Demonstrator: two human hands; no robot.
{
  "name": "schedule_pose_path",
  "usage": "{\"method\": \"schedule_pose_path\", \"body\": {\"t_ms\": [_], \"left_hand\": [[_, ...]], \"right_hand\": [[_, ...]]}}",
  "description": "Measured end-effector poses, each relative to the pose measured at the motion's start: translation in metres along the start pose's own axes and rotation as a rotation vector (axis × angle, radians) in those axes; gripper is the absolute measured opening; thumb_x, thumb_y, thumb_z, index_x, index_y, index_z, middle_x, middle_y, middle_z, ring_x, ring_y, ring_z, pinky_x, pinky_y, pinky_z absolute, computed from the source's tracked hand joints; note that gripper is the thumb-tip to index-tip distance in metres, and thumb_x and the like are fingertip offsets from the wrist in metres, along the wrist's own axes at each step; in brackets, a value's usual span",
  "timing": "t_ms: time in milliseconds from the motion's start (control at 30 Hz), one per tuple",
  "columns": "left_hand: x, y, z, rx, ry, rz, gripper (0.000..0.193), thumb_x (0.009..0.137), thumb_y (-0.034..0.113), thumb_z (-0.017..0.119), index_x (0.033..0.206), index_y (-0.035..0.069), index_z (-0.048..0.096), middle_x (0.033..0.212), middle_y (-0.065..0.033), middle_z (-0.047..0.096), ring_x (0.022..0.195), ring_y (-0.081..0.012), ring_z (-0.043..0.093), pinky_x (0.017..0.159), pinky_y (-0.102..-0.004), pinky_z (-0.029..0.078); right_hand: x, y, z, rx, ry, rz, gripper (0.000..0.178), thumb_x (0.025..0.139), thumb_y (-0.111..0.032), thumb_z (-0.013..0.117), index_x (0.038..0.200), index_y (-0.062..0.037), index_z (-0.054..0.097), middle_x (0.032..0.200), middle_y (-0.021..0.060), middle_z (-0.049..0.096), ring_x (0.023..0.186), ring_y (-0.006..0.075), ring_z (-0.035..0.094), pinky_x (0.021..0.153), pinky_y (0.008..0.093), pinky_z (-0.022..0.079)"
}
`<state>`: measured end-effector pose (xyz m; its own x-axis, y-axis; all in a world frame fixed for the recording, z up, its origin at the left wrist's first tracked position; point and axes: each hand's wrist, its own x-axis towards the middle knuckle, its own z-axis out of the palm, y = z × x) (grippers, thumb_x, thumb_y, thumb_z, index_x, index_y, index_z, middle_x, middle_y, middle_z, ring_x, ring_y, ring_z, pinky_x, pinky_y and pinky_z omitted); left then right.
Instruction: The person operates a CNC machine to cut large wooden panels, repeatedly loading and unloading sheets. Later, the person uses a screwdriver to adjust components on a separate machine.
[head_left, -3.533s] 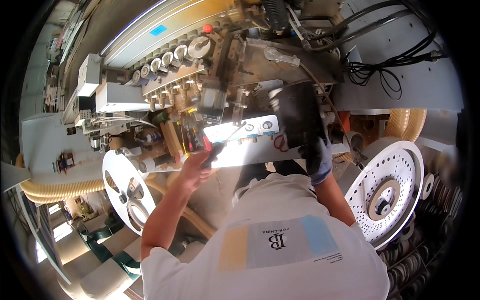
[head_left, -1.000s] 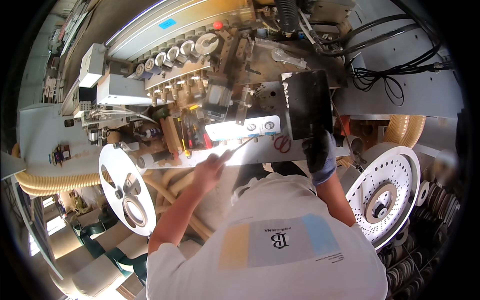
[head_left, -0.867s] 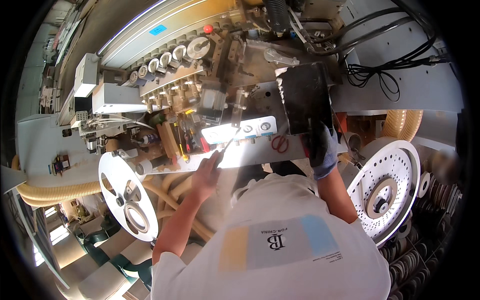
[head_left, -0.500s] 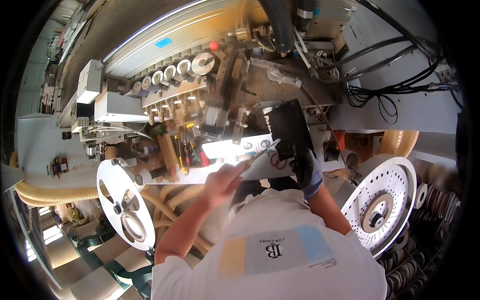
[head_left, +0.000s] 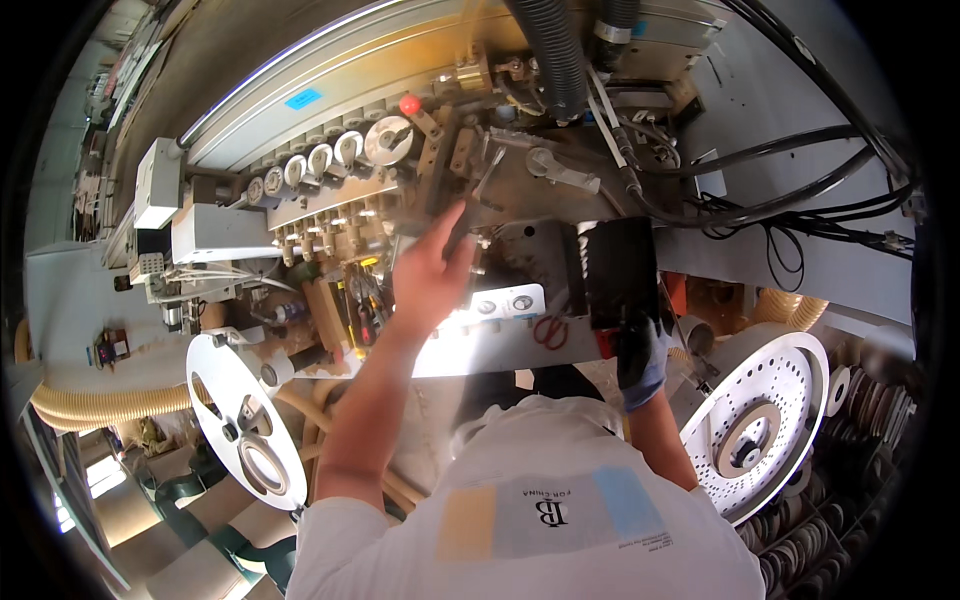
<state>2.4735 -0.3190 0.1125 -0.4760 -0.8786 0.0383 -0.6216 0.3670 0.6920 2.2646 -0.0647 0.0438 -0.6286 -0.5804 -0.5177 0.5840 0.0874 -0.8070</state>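
Observation:
My bare left hand [head_left: 432, 270] reaches over the machine, fingers closed on a slender metal tool [head_left: 488, 172] whose pale end points up and away. Its exact kind is too small to tell. On my right hand [head_left: 640, 352] is a glove, black and pale blue. That hand grips the near edge of a flat black rectangular panel [head_left: 622, 272], which stands out in front of it. Along the panel's left edge runs a ragged white strip [head_left: 583, 250]. Red-handled scissors [head_left: 550, 332] lie on the ledge between my hands.
A row of round dials [head_left: 320, 160] and brass fittings [head_left: 340, 225] fills the machine's left. Pliers and screwdrivers [head_left: 362, 300] lie near my left forearm. White reels stand at left [head_left: 240, 420] and right [head_left: 755, 420]. A thick black hose [head_left: 550, 60] hangs down at the back.
My left hand has moved away from the panel, up and to the left, with the slender tool. My right hand and the black panel have shifted slightly right and nearer.

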Motion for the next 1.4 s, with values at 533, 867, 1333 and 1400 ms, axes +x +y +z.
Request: {"method": "schedule_pose_path", "body": {"t_ms": [533, 867, 1333, 1400], "left_hand": [[0.201, 0.034, 0.055, 0.615, -0.317, 0.027, 0.040, 0.088, 0.040, 0.060, 0.120, 0.020, 0.074, 0.103, -0.0116, 0.076, 0.100, -0.0325, 0.071, 0.089, -0.0445, 0.056], [0.217, 0.049, 0.060, 0.622, -0.465, 0.072, 0.029, 0.085, 0.033, 0.063, 0.099, 0.012, 0.077, 0.090, -0.0136, 0.075, 0.092, -0.0339, 0.071, 0.083, -0.0460, 0.055], [0.186, 0.007, 0.017, -0.071, -0.286, -0.171, 0.044, 0.086, 0.031, 0.071, 0.120, 0.004, 0.074, 0.075, -0.0063, 0.067, 0.069, -0.0148, 0.064, 0.064, -0.0308, 0.049], [0.167, 0.025, -0.005, -0.185, -0.304, -0.306, 0.042, 0.087, 0.030, 0.071, 0.120, 0.004, 0.074, 0.073, -0.0017, 0.063, 0.064, -0.0105, 0.057, 0.059, -0.0285, 0.046]], "right_hand": [[-0.004, 0.006, 0.001, 0.014, 0.009, 0.129, 0.036, 0.096, -0.022, 0.067, 0.127, -0.0067, 0.059, 0.084, 0.0012, 0.062, 0.057, 0.0103, 0.057, 0.053, 0.0268, 0.051], [0.002, 0.002, 0.003, 0.055, 0.009, 0.133, 0.032, 0.095, -0.019, 0.067, 0.124, -0.0067, 0.059, 0.087, 0.0034, 0.065, 0.054, 0.0109, 0.056, 0.049, 0.0259, 0.047], [-0.004, -0.010, -0.005, 0.017, -0.016, 0.088, 0.033, 0.094, -0.018, 0.068, 0.124, -0.0077, 0.059, 0.084, 0.0046, 0.065, 0.056, 0.0121, 0.058, 0.049, 0.0260, 0.047], [-0.002, -0.008, -0.009, -0.013, -0.010, 0.090, 0.032, 0.095, -0.018, 0.068, 0.124, -0.0077, 0.059, 0.083, 0.0041, 0.064, 0.056, 0.0116, 0.057, 0.050, 0.0263, 0.048]]}}
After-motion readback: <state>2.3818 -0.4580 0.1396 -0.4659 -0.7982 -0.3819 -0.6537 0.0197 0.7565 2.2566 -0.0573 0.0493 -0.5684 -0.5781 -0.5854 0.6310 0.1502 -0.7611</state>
